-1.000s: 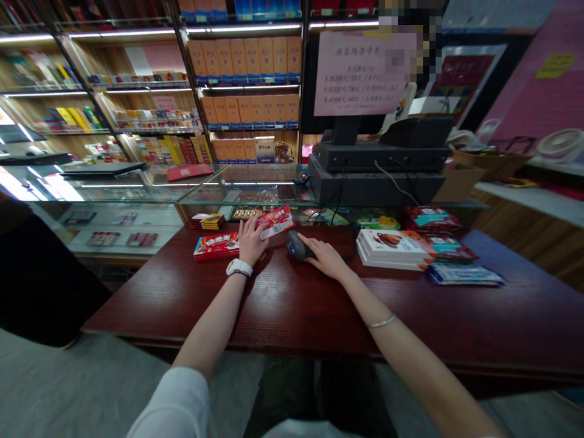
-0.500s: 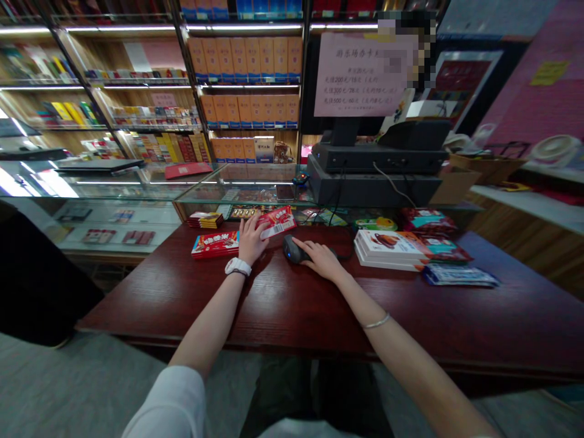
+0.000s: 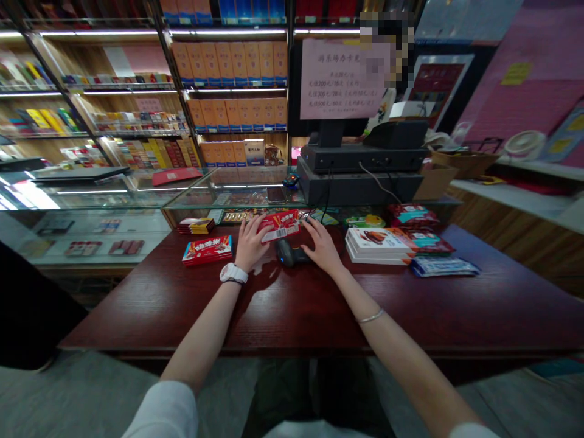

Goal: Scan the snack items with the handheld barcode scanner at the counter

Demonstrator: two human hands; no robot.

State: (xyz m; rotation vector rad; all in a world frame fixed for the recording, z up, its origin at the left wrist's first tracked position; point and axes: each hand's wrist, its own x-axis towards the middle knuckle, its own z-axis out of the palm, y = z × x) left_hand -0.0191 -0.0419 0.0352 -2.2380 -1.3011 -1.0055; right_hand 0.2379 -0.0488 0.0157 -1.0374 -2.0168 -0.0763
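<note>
The held red packet (image 3: 285,224) runs lengthwise left-to-right

Both arms (image 3: 204,328) outstretched, left grip (image 3: 250,246) palm-down and curled, right grip (image 3: 325,248) loosely spread.

White sleeves (image 3: 168,407), a chunky white watch (image 3: 234,273), a thin silvery bangle (image 3: 371,317) and dark trousers (image 3: 277,395) are worn.

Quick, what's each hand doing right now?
Left hand: closed on a red packet.
Right hand: open, by the red packet's end and the scanner; whether it touches either cannot be told.
</note>
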